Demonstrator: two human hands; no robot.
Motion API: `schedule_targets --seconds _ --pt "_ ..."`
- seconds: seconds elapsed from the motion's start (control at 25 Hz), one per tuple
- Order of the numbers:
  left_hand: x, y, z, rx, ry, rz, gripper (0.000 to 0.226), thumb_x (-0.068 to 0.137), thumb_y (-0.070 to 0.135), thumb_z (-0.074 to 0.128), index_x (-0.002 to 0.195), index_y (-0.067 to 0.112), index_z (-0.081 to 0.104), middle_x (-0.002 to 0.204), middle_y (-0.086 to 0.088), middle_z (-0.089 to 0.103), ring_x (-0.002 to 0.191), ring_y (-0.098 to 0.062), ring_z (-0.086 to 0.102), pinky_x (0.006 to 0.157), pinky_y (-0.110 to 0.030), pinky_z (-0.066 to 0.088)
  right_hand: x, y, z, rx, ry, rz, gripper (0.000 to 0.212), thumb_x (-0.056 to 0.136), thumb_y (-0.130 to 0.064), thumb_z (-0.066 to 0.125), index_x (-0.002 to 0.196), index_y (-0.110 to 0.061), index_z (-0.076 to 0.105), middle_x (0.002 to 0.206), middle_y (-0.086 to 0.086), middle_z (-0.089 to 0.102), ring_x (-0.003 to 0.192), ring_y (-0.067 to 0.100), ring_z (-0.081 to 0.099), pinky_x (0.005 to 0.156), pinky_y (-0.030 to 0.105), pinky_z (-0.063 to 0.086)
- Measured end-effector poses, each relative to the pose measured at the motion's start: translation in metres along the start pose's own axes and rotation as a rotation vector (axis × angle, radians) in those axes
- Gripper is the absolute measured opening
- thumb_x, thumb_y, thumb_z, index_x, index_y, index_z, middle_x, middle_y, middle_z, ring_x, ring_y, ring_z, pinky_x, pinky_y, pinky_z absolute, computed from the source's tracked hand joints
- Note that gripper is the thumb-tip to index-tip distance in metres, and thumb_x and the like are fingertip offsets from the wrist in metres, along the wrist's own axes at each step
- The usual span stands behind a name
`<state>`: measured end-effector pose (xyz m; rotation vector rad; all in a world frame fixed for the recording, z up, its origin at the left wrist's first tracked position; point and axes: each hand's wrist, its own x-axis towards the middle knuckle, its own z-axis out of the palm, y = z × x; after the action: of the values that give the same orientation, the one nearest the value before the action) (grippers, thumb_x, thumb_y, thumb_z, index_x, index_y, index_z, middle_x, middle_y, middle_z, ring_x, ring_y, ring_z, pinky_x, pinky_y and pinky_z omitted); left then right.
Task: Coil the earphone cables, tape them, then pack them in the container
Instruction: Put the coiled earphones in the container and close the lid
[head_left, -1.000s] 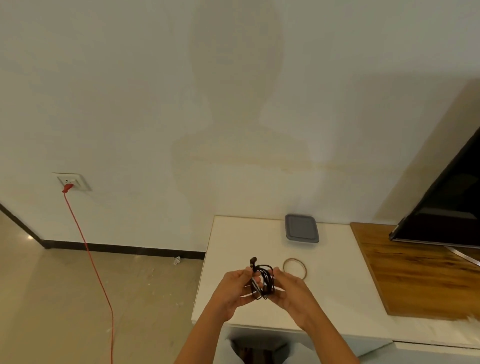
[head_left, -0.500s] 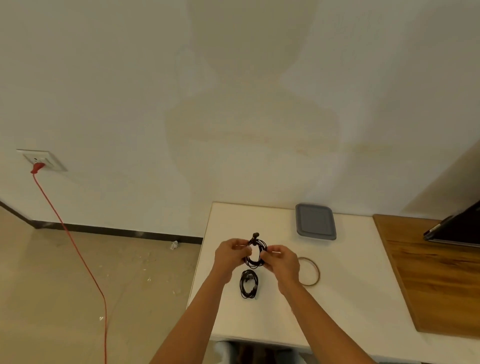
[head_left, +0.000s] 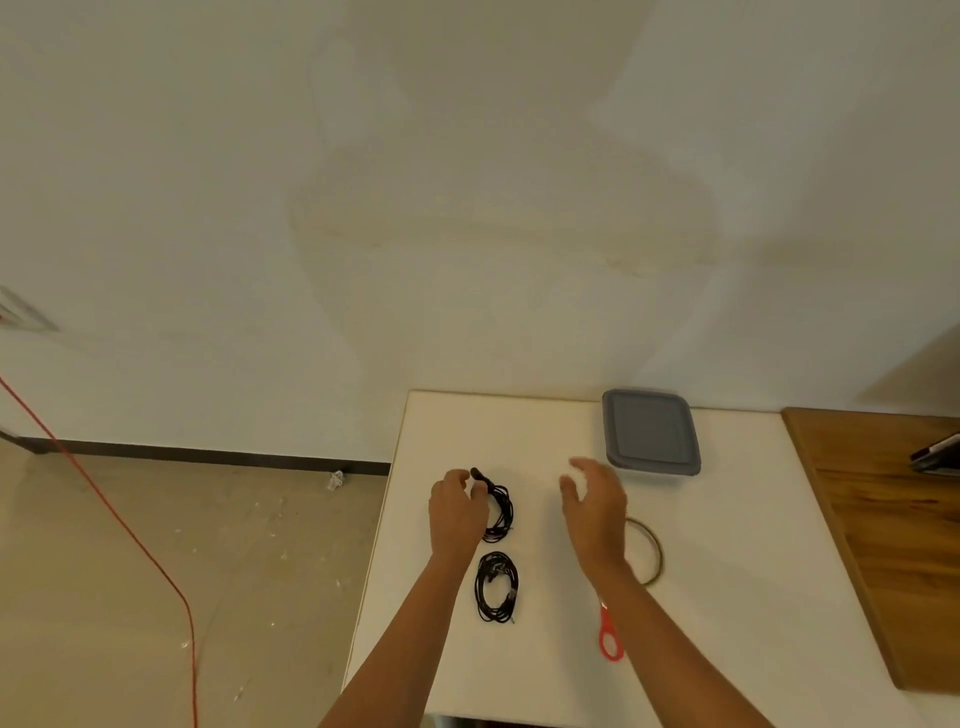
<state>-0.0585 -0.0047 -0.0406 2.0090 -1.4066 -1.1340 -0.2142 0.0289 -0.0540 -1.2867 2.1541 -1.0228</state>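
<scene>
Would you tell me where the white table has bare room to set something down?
Free: the far-left corner, beyond the far coil and left of the container; the strip between the tape ring and the wooden board. Crowded: the middle, with the left hand, right hand, near coil and scissors.

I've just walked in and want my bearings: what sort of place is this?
Probably a plain room in a home or office: a white table against a bare painted wall, a wooden top beside it, and a red cable trailing across the floor.
</scene>
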Motion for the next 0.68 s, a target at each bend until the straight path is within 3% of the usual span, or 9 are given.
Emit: schedule_targets --seconds 0.12,0.2,0.28,0.4,0.48,0.6,0.68 --pt "-0.010 0.014 0.007 -0.100 -0.043 -0.010 0.034 0.095 0.021 0.054 0.125 0.004 0.056 0.121 -0.009 0.063 0.106 -0.018 0.058 0.087 -0.022 0.042 0.031 0.016 -0.017 -0.452 0.078 -0.073 0.059 0.086 -0.018 0.066 0.137 0.001 0.043 0.143 0.023 0.043 0.136 0.039 0.034 0.113 0.045 0.025" --pt "-0.022 0.022 0.018 -0.131 -0.126 -0.013 0.034 0.095 0.023 0.054 0.125 0.008 0.057 0.118 -0.004 0.063 0.100 -0.012 0.056 0.082 -0.019 0.044 0.043 0.026 -0.023 -0.666 0.027 -0.090 0.066 0.084 -0.023 0.069 0.138 0.003 0.041 0.143 0.026 0.041 0.136 0.044 0.033 0.113 0.049 0.017" --pt "-0.031 0.024 0.030 -0.175 -0.201 -0.040 0.029 0.094 0.023 0.056 0.120 0.010 0.060 0.112 -0.001 0.064 0.095 -0.010 0.056 0.073 -0.014 0.044 0.049 0.032 -0.026 -0.774 -0.046 -0.078 0.062 0.082 -0.022 0.073 0.133 0.004 0.048 0.135 0.028 0.050 0.128 0.046 0.044 0.108 0.056 0.031" --pt "-0.037 0.022 0.038 -0.387 -0.291 -0.138 0.029 0.092 0.015 0.056 0.118 0.004 0.060 0.097 -0.005 0.066 0.085 -0.013 0.060 0.082 -0.025 0.052 0.042 0.027 -0.027 -0.836 -0.125 -0.086 0.059 0.061 -0.015 0.089 0.110 0.007 0.065 0.106 0.029 0.068 0.099 0.044 0.066 0.078 0.055 0.056" --pt "-0.041 0.018 0.039 -0.514 -0.344 -0.179 0.026 0.093 0.009 0.054 0.118 0.005 0.059 0.092 -0.005 0.064 0.080 -0.013 0.061 0.081 -0.027 0.053 0.021 0.025 -0.021 -0.817 -0.127 -0.180 0.058 0.049 -0.014 0.093 0.099 0.006 0.070 0.093 0.024 0.072 0.086 0.039 0.070 0.068 0.050 0.059" --pt "-0.047 0.015 0.038 -0.626 -0.408 -0.227 0.026 0.095 0.004 0.047 0.118 0.013 0.057 0.100 -0.006 0.065 0.086 -0.016 0.064 0.076 -0.024 0.055 -0.026 0.022 -0.009 -0.803 -0.170 -0.368 0.057 0.049 -0.019 0.091 0.098 0.002 0.072 0.092 0.018 0.073 0.087 0.035 0.071 0.069 0.047 0.058" --pt "-0.050 0.009 0.040 -0.626 -0.374 -0.269 0.027 0.094 0.004 0.049 0.117 0.014 0.058 0.106 -0.011 0.068 0.093 -0.022 0.067 0.077 -0.031 0.057 -0.050 0.018 -0.004 -0.821 -0.210 -0.377 0.058 0.047 -0.017 0.091 0.098 0.002 0.072 0.093 0.019 0.073 0.088 0.035 0.071 0.069 0.048 0.059"
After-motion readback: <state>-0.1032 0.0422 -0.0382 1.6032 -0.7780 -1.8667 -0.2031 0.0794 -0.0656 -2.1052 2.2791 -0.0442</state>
